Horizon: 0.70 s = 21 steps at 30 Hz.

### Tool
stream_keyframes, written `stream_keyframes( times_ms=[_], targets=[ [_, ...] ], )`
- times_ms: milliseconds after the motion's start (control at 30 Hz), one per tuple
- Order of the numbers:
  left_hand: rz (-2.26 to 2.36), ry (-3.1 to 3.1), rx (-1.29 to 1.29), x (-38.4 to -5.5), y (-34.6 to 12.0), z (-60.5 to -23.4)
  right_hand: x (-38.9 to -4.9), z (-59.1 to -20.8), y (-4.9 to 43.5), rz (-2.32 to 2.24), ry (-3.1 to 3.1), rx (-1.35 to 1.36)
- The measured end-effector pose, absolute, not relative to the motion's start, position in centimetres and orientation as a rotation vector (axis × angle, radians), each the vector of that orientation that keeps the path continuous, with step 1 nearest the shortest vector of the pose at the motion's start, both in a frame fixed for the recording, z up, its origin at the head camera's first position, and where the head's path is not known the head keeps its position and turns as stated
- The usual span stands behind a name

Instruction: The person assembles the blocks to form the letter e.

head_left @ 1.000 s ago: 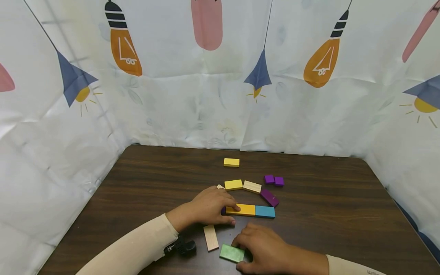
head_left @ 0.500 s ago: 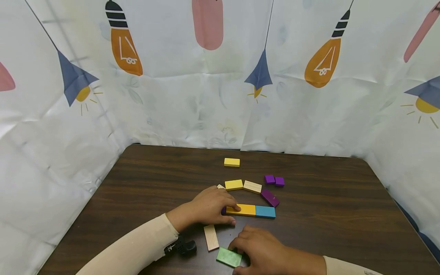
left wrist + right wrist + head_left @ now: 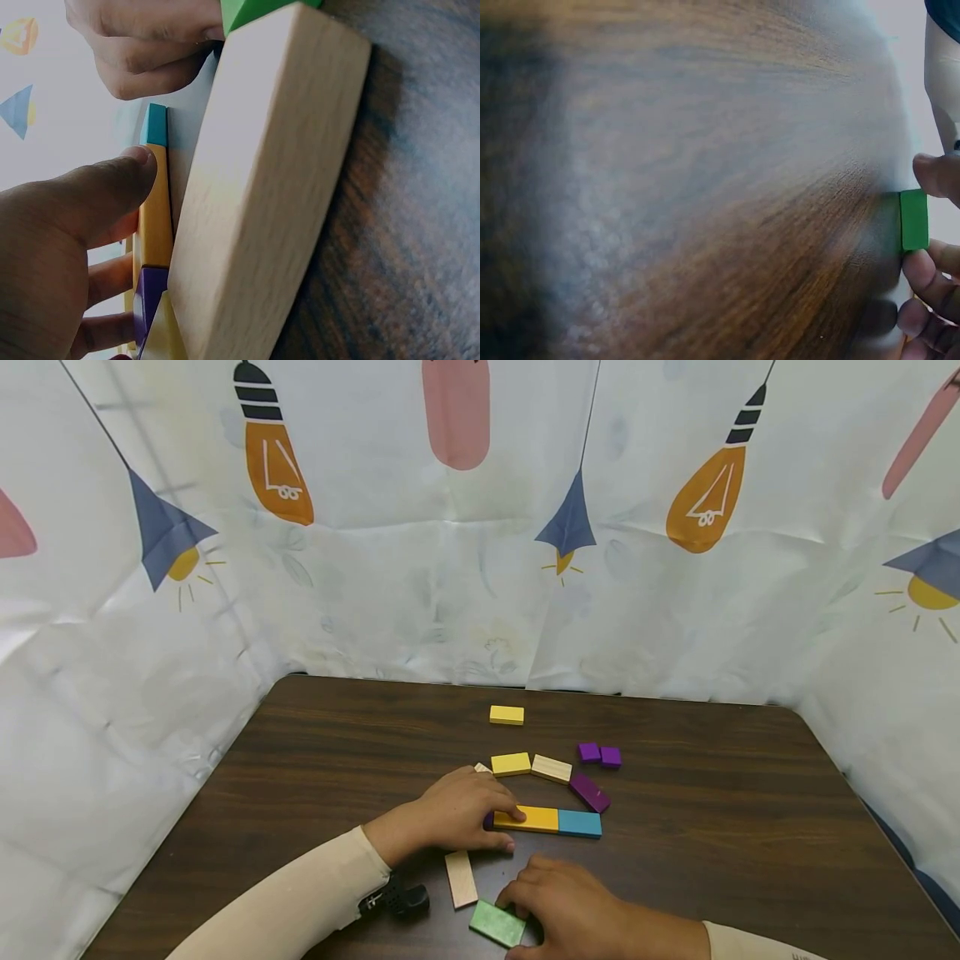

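In the head view my right hand (image 3: 566, 906) pinches a green block (image 3: 497, 924) between thumb and fingers, low on the dark table. The right wrist view shows the thumb (image 3: 936, 177) and a fingertip at opposite sides of that block (image 3: 914, 220). My left hand (image 3: 461, 810) lies over the left end of a row, its index fingertip on an orange block (image 3: 540, 818). A blue block (image 3: 580, 823) adjoins the orange one on the right; a purple block (image 3: 150, 300) sits at its other end, mostly covered by the hand. Between the hands lies a plain wooden block (image 3: 461, 880).
Behind the row, a yellow block (image 3: 510, 764), a wooden block (image 3: 551, 768) and a purple block (image 3: 589, 792) form a curve. Two small purple cubes (image 3: 600, 755) and another yellow block (image 3: 507, 715) lie farther back. A printed cloth (image 3: 450, 585) hangs behind the table (image 3: 712, 827).
My right hand has shifted the green block a little left and toward me, turning it slightly, so its corner is now near the plain wooden block. My left hand has stayed in place.
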<state>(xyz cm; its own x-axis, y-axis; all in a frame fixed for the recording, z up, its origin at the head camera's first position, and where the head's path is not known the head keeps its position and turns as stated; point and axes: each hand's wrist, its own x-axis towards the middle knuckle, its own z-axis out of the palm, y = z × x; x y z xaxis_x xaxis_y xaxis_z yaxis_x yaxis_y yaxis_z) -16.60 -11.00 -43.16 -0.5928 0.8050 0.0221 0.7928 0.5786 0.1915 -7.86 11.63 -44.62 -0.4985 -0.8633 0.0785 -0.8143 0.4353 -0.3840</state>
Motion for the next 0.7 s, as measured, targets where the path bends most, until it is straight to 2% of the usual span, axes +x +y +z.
stream_keyframes(
  times_ms=[300,700],
  targets=[
    [0.281,2.731,1.391,-16.6,-11.1,-43.2,-8.6,-43.6,11.8,-0.625,2.582,-1.355],
    [0.305,2.729,1.427,-16.8,-11.1,-43.3,-12.5,-41.4,13.4,-0.629,2.780,-1.204]
  ],
)
